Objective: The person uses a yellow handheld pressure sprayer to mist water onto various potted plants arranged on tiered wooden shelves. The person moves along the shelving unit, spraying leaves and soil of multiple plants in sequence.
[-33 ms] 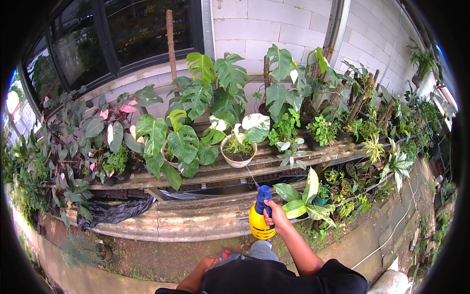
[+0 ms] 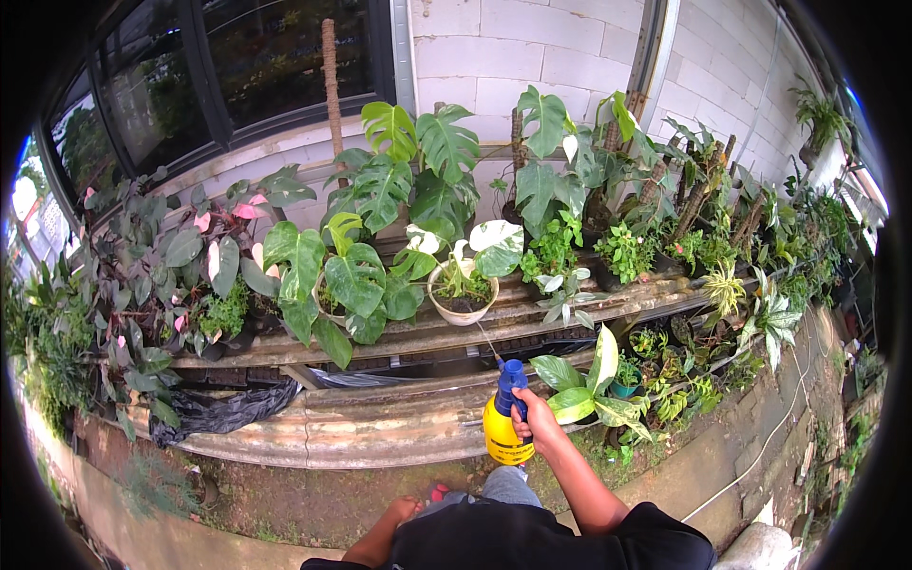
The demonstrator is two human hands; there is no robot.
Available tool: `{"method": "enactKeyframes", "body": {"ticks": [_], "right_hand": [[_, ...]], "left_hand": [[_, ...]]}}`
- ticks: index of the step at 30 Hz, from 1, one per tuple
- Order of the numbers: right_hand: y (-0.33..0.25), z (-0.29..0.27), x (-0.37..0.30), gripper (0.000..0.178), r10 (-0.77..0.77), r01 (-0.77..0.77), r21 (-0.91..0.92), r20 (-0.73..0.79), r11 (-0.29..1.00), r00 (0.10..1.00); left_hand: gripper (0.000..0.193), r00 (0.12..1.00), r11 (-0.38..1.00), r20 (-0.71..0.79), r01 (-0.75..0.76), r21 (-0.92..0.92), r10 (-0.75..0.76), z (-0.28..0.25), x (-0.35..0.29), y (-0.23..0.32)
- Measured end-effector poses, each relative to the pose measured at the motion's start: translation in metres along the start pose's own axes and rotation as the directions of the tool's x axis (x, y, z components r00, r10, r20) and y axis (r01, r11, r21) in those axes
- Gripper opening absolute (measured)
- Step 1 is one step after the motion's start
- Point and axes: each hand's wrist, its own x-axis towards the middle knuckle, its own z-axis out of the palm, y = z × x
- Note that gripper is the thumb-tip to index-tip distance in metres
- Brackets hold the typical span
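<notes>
My right hand [image 2: 538,418] is closed round the handle of a pump spray bottle [image 2: 503,432] with a yellow body and a dark blue head. Its thin metal wand slants up and left, ending just below a pale round pot [image 2: 464,315]. In that pot grows a variegated plant [image 2: 498,249] with white and green leaves, dark soil showing around its stem. Low in front of my body hangs my left hand [image 2: 407,508], apart from the plants; its fingers are too small and partly hidden to read. No spray is visible.
Potted plants crowd the tiered bench [image 2: 399,418], with large monstera leaves [image 2: 353,277] left of the pale pot. Black plastic sheeting [image 2: 223,410] drapes over the lower tier. Right of the bottle stands a yellow-green leafy plant [image 2: 581,389]. A pale hose [image 2: 760,456] crosses the ground.
</notes>
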Motion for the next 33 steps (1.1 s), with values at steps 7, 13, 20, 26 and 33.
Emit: {"method": "enactKeyframes", "body": {"ticks": [7, 13, 20, 26, 33], "right_hand": [[-0.001, 0.002, 0.000, 0.050, 0.011, -0.011, 0.012, 0.004, 1.000, 1.000], [0.003, 0.000, 0.001, 0.051, 0.005, -0.005, 0.004, -0.001, 1.000, 1.000], [0.001, 0.003, -0.001, 0.052, 0.005, -0.005, 0.008, 0.003, 1.000, 1.000], [-0.002, 0.008, -0.007, 0.052, -0.008, 0.008, -0.003, -0.002, 1.000, 1.000], [0.005, 0.016, -0.010, 0.054, -0.062, 0.061, -0.054, -0.007, 0.997, 0.998]], "left_hand": [[0.030, 0.998, 0.997, -0.008, 0.065, -0.046, -0.066, 0.000, 0.005, -0.005], [0.030, 0.997, 0.997, 0.014, 0.072, 0.029, -0.072, -0.003, 0.006, 0.000], [0.029, 0.995, 0.954, 0.017, -0.099, 0.282, 0.099, -0.006, 0.017, -0.009], [0.024, 0.975, 0.931, -0.033, -0.221, -0.291, 0.221, -0.008, 0.027, 0.055], [0.065, 0.621, 0.642, -0.278, -0.766, -0.019, 0.733, -0.029, -0.060, 0.305]]}}
